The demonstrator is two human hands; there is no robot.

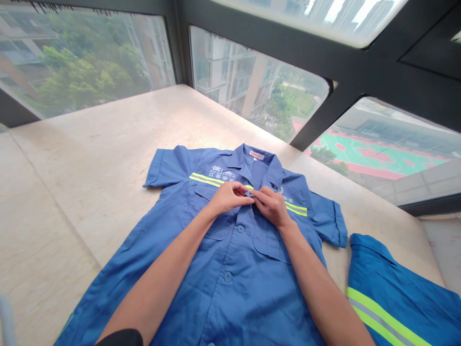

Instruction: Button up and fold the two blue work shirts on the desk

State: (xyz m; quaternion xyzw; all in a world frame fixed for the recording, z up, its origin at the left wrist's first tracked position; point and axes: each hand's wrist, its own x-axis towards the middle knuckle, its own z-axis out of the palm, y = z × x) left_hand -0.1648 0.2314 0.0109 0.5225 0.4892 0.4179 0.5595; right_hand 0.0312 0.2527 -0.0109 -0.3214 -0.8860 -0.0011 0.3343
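A blue short-sleeved work shirt (201,259) lies front up, its collar pointing away from me. Yellow-green reflective stripes and white lettering cross its chest. My left hand (228,198) is closed in a pinch on the shirt's front edge at chest height. Right beside it, my right hand (272,204) pinches the same part of the placket, the fingertips of both hands nearly touching. A small bit of blue, perhaps a button, shows between them; the fingers hide most of it. Below the hands, a button (240,228) and a lower button (227,277) sit fastened on the placket.
The shirt rests on a beige stone ledge (90,158) beneath dark-framed windows (252,81). To the right lies a folded blue garment (392,283) with yellow-green and grey stripes. Trees, buildings and a sports court show outside the glass.
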